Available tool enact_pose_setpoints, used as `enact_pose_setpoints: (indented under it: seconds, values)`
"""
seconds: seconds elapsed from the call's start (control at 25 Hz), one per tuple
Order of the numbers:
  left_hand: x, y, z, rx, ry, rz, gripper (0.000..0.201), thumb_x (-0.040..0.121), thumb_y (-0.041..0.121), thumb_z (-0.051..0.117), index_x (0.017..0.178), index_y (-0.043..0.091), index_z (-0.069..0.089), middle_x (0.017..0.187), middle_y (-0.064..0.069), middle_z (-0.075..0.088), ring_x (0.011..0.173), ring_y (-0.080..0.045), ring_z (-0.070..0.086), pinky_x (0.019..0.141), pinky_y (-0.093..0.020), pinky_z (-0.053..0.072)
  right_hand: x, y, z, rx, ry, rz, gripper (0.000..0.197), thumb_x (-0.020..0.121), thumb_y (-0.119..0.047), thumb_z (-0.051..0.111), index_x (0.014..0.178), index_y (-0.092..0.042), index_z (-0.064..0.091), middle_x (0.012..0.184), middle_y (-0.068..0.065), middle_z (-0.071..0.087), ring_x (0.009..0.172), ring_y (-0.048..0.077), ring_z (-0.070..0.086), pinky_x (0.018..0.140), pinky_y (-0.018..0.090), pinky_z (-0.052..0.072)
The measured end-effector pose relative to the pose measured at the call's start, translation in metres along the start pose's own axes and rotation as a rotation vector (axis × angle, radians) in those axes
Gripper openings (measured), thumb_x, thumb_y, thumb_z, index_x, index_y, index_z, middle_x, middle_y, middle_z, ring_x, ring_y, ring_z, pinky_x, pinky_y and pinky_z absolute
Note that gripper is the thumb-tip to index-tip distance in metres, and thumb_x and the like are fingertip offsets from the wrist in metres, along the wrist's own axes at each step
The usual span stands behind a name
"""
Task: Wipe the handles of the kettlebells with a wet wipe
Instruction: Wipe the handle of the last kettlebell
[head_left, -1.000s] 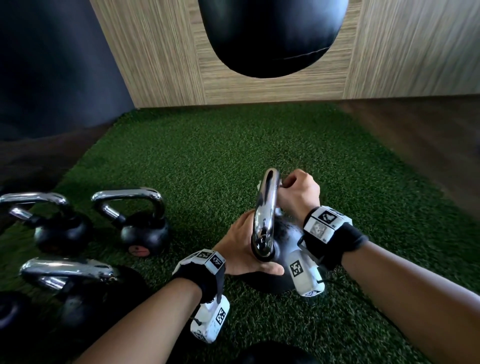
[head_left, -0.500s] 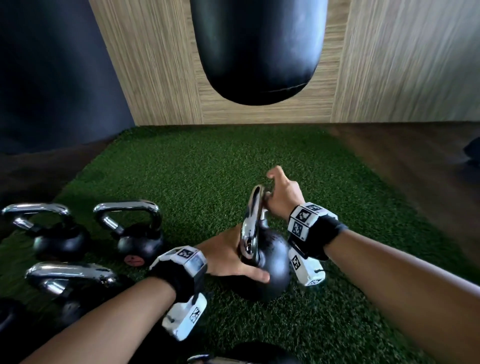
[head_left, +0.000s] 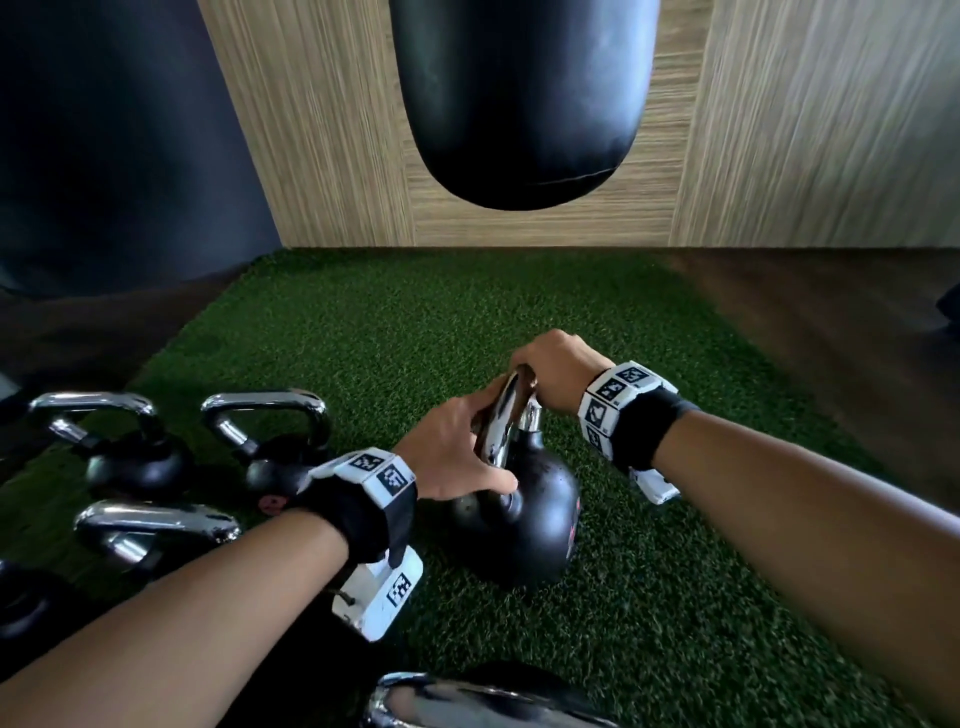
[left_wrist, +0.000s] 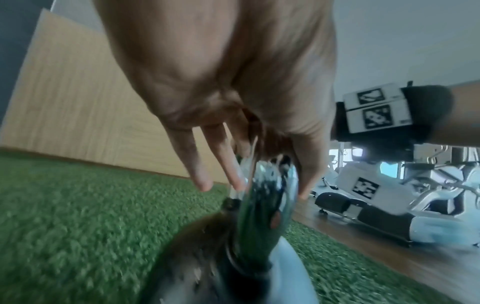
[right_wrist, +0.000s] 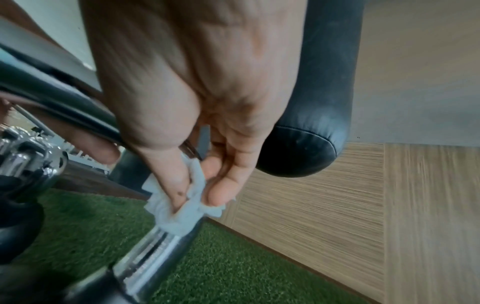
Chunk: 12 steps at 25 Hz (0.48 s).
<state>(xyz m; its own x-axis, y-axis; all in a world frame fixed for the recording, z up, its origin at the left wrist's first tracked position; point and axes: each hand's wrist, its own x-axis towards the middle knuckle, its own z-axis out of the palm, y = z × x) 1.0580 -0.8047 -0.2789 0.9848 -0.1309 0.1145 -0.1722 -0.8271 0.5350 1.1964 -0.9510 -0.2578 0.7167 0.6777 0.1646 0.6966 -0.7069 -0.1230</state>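
Note:
A black kettlebell (head_left: 524, 519) with a chrome handle (head_left: 501, 426) stands on the green turf in the middle of the head view. My left hand (head_left: 457, 452) holds the near side of the handle, thumb down by its base. In the left wrist view the fingers (left_wrist: 200, 174) lie straight along one side and the thumb on the other. My right hand (head_left: 553, 371) sits on the handle's far top corner. It pinches a crumpled white wet wipe (right_wrist: 179, 211) against the chrome bar (right_wrist: 153, 248).
Three more chrome-handled kettlebells (head_left: 140, 462) (head_left: 280, 452) (head_left: 156, 530) stand close on the left, and another handle (head_left: 467, 701) shows at the bottom edge. A black punching bag (head_left: 519, 104) hangs ahead before a wooden wall. Dark wood floor (head_left: 831, 338) borders the turf (head_left: 415, 322) on the right.
My right hand has slid with the wipe up to the handle's far top corner. My left hand has shifted from the ball up onto the handle. The head view has tilted upward.

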Motion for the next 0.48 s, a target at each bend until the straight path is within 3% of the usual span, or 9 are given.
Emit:
enact_pose_setpoints:
  seconds: [0.08, 0.2, 0.32, 0.48]
  values:
    - [0.012, -0.002, -0.02, 0.155, -0.123, -0.033, 0.11, 0.048, 0.049, 0.091, 0.141, 0.053, 0.032, 0.116, 0.013, 0.07, 0.103, -0.011, 0.067, 0.088, -0.037, 0.059, -0.008, 0.002, -0.002, -0.002, -0.003, 0.071, 0.011, 0.082, -0.008, 0.066, 0.084, -0.019, 0.069, 0.069, -0.003, 0.059, 0.075, 0.024, 0.069, 0.061, 0.025, 0.047]
    - [0.03, -0.006, -0.05, 0.353, -0.238, -0.045, 0.121, 0.047, 0.04, 0.093, 0.143, 0.063, 0.022, 0.133, 0.012, 0.063, 0.119, -0.017, 0.061, 0.097, -0.042, 0.054, -0.026, 0.002, -0.003, 0.065, 0.024, 0.185, 0.009, 0.081, -0.014, 0.07, 0.09, -0.016, 0.072, 0.071, -0.001, 0.063, 0.079, 0.024, 0.071, 0.061, 0.025, 0.051]
    - [0.047, -0.008, -0.058, 0.649, -0.234, -0.008, 0.118, 0.052, 0.039, 0.09, 0.141, 0.066, 0.018, 0.123, 0.01, 0.06, 0.114, -0.024, 0.062, 0.089, -0.044, 0.053, -0.045, -0.001, -0.003, 0.15, 0.071, 0.278, 0.011, 0.081, -0.018, 0.065, 0.089, -0.012, 0.072, 0.079, 0.007, 0.07, 0.075, 0.027, 0.07, 0.065, 0.03, 0.058]
    - [0.058, -0.016, -0.055, 0.764, -0.151, 0.036, 0.092, 0.062, 0.037, 0.087, 0.139, 0.048, 0.039, 0.116, 0.011, 0.061, 0.106, -0.023, 0.065, 0.082, -0.038, 0.052, -0.057, -0.005, 0.007, 0.18, 0.115, 0.329, 0.013, 0.085, -0.019, 0.061, 0.091, -0.009, 0.068, 0.078, 0.008, 0.067, 0.072, 0.029, 0.067, 0.06, 0.029, 0.052]
